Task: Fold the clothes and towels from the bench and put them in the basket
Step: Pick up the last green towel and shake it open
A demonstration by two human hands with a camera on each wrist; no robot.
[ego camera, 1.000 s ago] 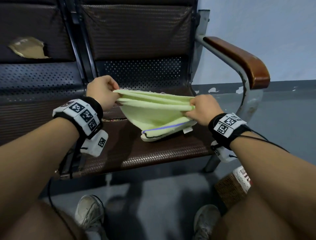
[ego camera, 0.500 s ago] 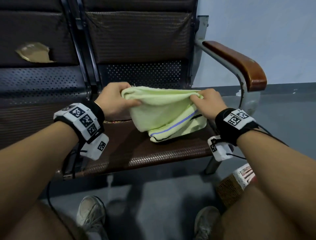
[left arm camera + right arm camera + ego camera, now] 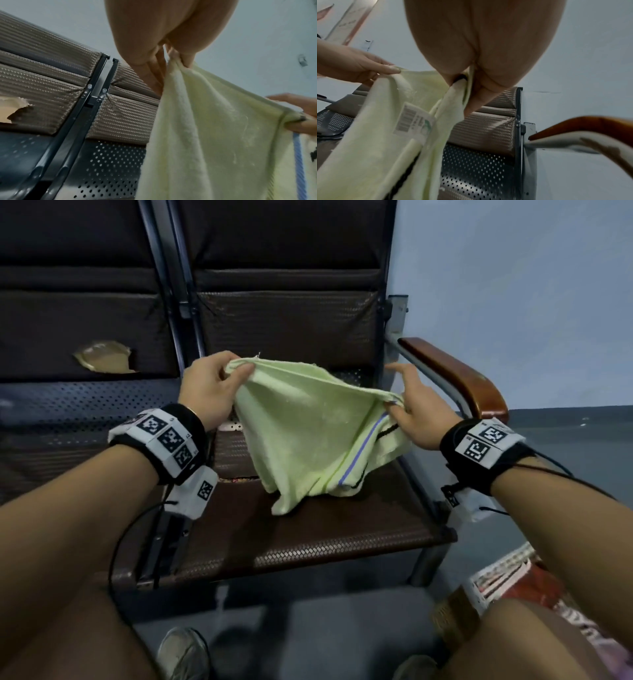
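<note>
Nearest, low on the right by the person's knee, a basket (image 3: 455,614) is sitting on the floor with striped cloth (image 3: 507,573) lying in it. Above the counter (image 3: 308,546), the left hand (image 3: 212,392) is pinching one top corner of a pale green towel (image 3: 308,433) and the right hand (image 3: 416,414) is pinching the other, by the blue stripe, so the towel is hanging between them with its bottom edge touching the seat. Farther back, a brown armrest (image 3: 455,378) is curving along the right and a torn patch (image 3: 102,361) is showing in the left backrest.
</note>
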